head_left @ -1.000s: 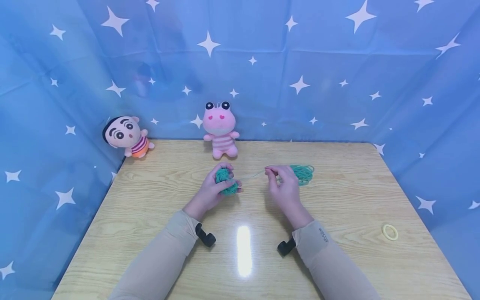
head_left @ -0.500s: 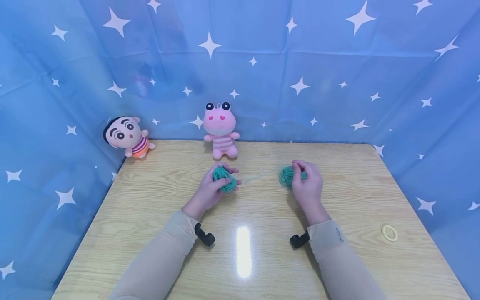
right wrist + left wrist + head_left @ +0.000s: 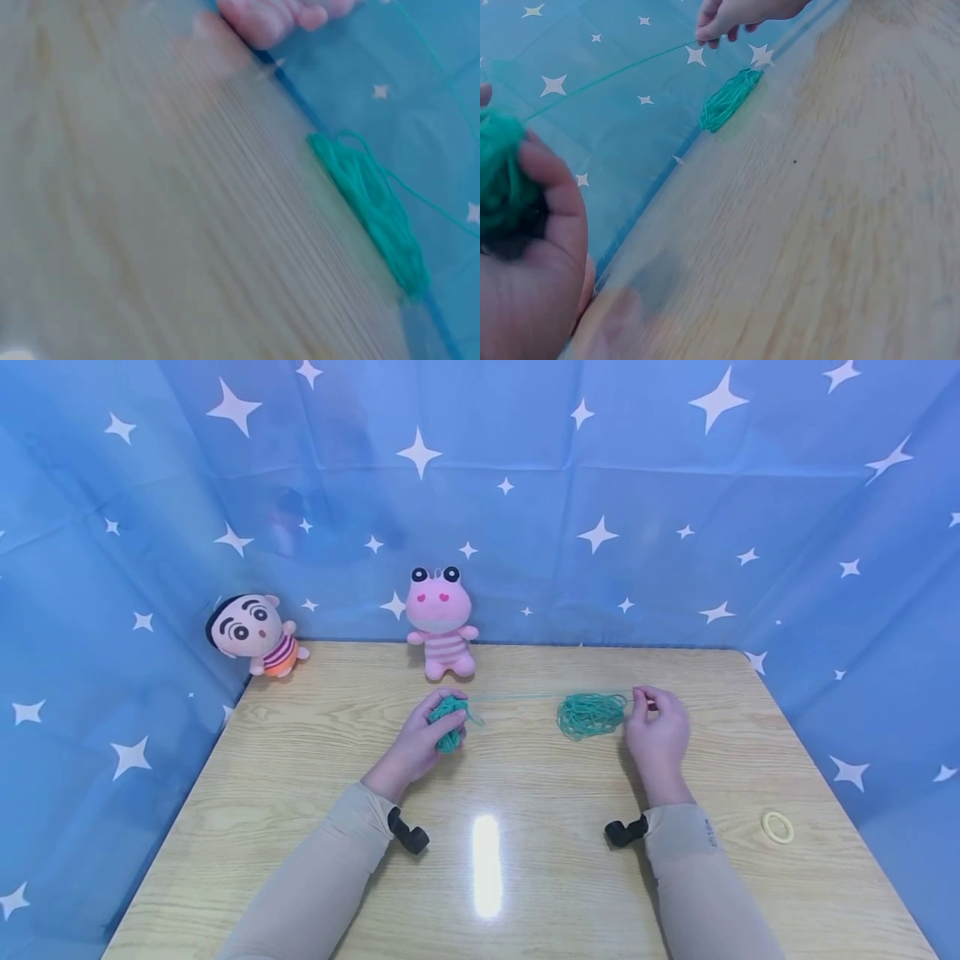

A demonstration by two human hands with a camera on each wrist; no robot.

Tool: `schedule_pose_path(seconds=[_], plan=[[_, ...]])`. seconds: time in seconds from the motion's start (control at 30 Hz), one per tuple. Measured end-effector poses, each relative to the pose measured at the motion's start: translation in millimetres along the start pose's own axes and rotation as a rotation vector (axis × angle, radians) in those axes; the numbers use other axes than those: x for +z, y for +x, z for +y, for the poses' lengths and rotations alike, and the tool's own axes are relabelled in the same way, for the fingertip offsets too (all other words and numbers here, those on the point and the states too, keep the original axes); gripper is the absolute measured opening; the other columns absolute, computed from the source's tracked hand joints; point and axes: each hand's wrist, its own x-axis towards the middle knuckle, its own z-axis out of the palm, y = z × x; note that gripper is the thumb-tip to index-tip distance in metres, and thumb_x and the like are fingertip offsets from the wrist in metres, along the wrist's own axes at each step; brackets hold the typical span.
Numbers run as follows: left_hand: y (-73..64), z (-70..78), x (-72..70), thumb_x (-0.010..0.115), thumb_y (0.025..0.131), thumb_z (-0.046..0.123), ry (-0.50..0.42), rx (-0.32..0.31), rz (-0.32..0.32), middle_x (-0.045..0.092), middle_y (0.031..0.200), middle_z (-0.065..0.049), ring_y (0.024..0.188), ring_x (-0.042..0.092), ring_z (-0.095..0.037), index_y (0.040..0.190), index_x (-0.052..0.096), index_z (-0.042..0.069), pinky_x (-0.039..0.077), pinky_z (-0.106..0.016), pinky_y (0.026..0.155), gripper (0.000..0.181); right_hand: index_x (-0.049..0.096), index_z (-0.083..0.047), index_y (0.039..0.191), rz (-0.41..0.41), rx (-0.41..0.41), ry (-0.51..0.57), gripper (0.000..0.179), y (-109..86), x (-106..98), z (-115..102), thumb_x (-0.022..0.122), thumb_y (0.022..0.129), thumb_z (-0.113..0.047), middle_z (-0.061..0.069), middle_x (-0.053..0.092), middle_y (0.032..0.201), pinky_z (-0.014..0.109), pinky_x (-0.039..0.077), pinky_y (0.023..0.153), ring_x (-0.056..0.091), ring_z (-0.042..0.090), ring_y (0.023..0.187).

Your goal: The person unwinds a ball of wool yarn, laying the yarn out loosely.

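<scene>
My left hand holds a small wound ball of green yarn, its thumb laid across the front. From the ball a thin yarn strand stretches nearly level to the right. At its far end my right hand pinches the yarn between thumb and fingertips. Between both hands a loose green yarn skein lies in loops on the table. In the left wrist view the yarn ball sits within curled fingers, partly cut off by the frame. The right wrist view shows the skein but no hand.
A pink plush toy sits at the table's back edge. Farther left leans a plush doll with a striped shirt. A pale yellow ring lies on the wooden table at right. Behind hangs a blue star-patterned curtain.
My right hand has moved right, past the skein, drawing the strand out longer and uncovering the skein. My left hand stays in nearly the same place and has turned the ball slightly.
</scene>
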Motion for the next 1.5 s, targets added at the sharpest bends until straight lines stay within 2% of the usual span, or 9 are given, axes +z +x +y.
schedule_pose_path(seconds=[0.23, 0.43, 0.57, 0.7, 0.83, 0.97, 1.07, 1.27, 1.5], plan=[[2.4, -3.6, 0.5, 0.059, 0.109, 0.0, -0.052, -0.033, 0.012, 0.072, 0.115, -0.008, 0.088, 0.078, -0.015, 0.131, 0.051, 0.008, 0.067, -0.028, 0.081, 0.024, 0.078, 0.005, 0.117, -0.039, 0.023, -0.058, 0.024, -2.3, -11, 1, 0.066, 0.109, -0.014, 0.029, 0.075, 0.12, 0.053, 0.05, 0.094, 0.065, 0.047, 0.106], [2.1, -5.8, -0.7, 0.065, 0.108, 0.002, 0.017, -0.048, 0.046, 0.076, 0.119, -0.008, 0.081, 0.066, -0.016, 0.129, 0.05, 0.019, 0.057, -0.025, 0.071, 0.031, 0.078, 0.003, 0.118, -0.163, 0.048, -0.138, 0.026, -4.8, -8, 5, 0.065, 0.11, -0.018, 0.03, 0.072, 0.125, 0.064, 0.05, 0.105, 0.062, 0.051, 0.12], [0.0, -3.7, 0.9, 0.065, 0.108, 0.005, 0.088, -0.041, 0.057, 0.066, 0.111, -0.001, 0.088, 0.06, -0.016, 0.151, 0.046, 0.011, 0.056, -0.025, 0.074, 0.047, 0.078, 0.003, 0.122, -0.27, 0.058, -0.194, 0.029, -5.1, -7, 7, 0.064, 0.11, -0.02, 0.031, 0.07, 0.131, 0.066, 0.043, 0.116, 0.057, 0.055, 0.13], [-1.6, 1.0, 4.9, 0.055, 0.111, 0.012, 0.043, -0.052, 0.019, 0.055, 0.114, -0.001, 0.097, 0.059, -0.017, 0.161, 0.038, 0.006, 0.06, -0.029, 0.087, 0.053, 0.077, 0.002, 0.128, -0.345, 0.054, -0.237, 0.033, -4.3, -5, 4, 0.062, 0.112, -0.023, 0.032, 0.066, 0.137, 0.066, 0.036, 0.122, 0.056, 0.053, 0.134], [-3.8, 4.3, 6.7, 0.043, 0.114, 0.012, -0.039, -0.068, -0.032, 0.054, 0.126, -0.007, 0.103, 0.07, -0.019, 0.16, 0.038, 0.008, 0.065, -0.045, 0.102, 0.047, 0.076, 0.001, 0.127, -0.292, -0.041, -0.167, 0.031, -7.8, 3, -11, 0.063, 0.111, -0.022, 0.031, 0.065, 0.137, 0.068, 0.036, 0.12, 0.055, 0.053, 0.133], [-5.4, 3.7, 7.9, 0.046, 0.116, 0.012, -0.007, -0.079, -0.054, 0.061, 0.125, -0.015, 0.099, 0.077, -0.02, 0.156, 0.043, 0.01, 0.067, -0.047, 0.103, 0.041, 0.077, 0.001, 0.124, -0.24, -0.236, 0.009, 0.025, -22.5, 18, -41, 0.067, 0.107, -0.015, 0.028, 0.071, 0.131, 0.066, 0.045, 0.112, 0.058, 0.052, 0.126], [-5.8, 2.6, 10.5, 0.053, 0.115, 0.013, 0.065, -0.065, -0.063, 0.064, 0.124, -0.019, 0.098, 0.078, -0.018, 0.153, 0.047, 0.01, 0.068, -0.04, 0.098, 0.038, 0.075, -0.002, 0.132, -0.346, -0.346, 0.099, 0.029, -41.1, 31, -71, 0.066, 0.108, -0.017, 0.023, 0.073, 0.136, 0.061, 0.053, 0.105, 0.064, 0.044, 0.121], [-3.9, 0.7, 15.3, 0.058, 0.113, 0.009, 0.159, -0.007, -0.122, 0.056, 0.15, -0.03, 0.097, 0.076, -0.018, 0.153, 0.044, 0.003, 0.069, -0.035, 0.094, 0.042, 0.057, -0.01, 0.158, -0.622, -0.384, 0.103, 0.048, -72.5, 45, -115, 0.061, 0.113, -0.026, 0.01, 0.071, 0.15, 0.049, 0.061, 0.095, 0.069, 0.03, 0.114], [-1.5, -1.2, 16.9, 0.063, 0.112, 0.012, 0.286, -0.004, -0.094, 0.072, 0.126, -0.02, 0.097, 0.078, -0.02, 0.153, 0.046, 0.002, 0.069, -0.037, 0.093, 0.045, 0.079, -0.01, 0.132, -0.526, -0.48, 0.094, 0.026, -80.1, 51, -122, 0.07, 0.108, -0.016, 0.005, 0.085, 0.109, 0.037, 0.057, 0.077, 0.07, 0.022, 0.09]])
